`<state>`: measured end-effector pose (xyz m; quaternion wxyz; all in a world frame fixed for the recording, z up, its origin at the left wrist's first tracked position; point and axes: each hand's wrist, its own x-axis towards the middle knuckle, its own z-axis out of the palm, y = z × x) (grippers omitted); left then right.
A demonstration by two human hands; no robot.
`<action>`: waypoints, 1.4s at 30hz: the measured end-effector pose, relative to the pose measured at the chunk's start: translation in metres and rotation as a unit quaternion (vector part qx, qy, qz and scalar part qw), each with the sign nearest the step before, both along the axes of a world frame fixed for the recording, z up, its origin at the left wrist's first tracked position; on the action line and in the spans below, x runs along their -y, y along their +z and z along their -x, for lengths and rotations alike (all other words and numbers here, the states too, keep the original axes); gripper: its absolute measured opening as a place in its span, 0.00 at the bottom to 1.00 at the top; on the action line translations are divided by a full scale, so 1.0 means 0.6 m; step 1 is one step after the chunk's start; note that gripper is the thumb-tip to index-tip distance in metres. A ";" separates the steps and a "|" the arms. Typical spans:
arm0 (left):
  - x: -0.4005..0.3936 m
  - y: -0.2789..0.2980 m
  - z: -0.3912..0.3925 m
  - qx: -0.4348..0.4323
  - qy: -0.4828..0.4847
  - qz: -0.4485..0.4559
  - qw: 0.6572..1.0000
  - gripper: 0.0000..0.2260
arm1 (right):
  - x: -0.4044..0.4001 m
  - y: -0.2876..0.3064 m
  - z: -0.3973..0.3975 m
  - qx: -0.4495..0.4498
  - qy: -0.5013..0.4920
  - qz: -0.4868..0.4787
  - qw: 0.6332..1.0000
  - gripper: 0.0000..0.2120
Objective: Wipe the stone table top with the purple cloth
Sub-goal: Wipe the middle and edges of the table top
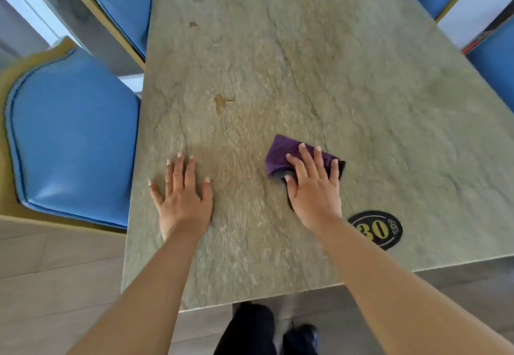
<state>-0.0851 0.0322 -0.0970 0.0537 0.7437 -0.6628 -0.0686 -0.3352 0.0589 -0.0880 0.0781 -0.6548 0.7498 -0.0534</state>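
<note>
A: Where's the cloth sitting?

B: It's lying bunched on the bench, near the front edge and right of centre. I'm pressing my right hand down on it, fingers straight and spread, flat on top, not curled round it. My left hand is resting flat on bare stone well to the left, fingers apart, holding nothing.

A: What's worrying you?

B: The cloth is wadded small, so I'm judging each pass is only covering a narrow strip. With a flat palm and no real grip, the rough stone could be snagging it and my hand sliding off. There's a brown stain further out, with smaller ones beyond it, and I'm thinking a light pass may only be smearing them.

A: Anything near?

B: A round black "30" disc is lying just behind my right wrist; a backward stroke could be knocking it off the edge.
</note>
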 end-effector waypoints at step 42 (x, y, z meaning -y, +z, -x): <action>0.070 0.061 -0.143 -0.127 -0.292 -0.141 0.937 0.22 | -0.200 0.004 -0.466 0.020 -0.108 0.002 0.994 0.40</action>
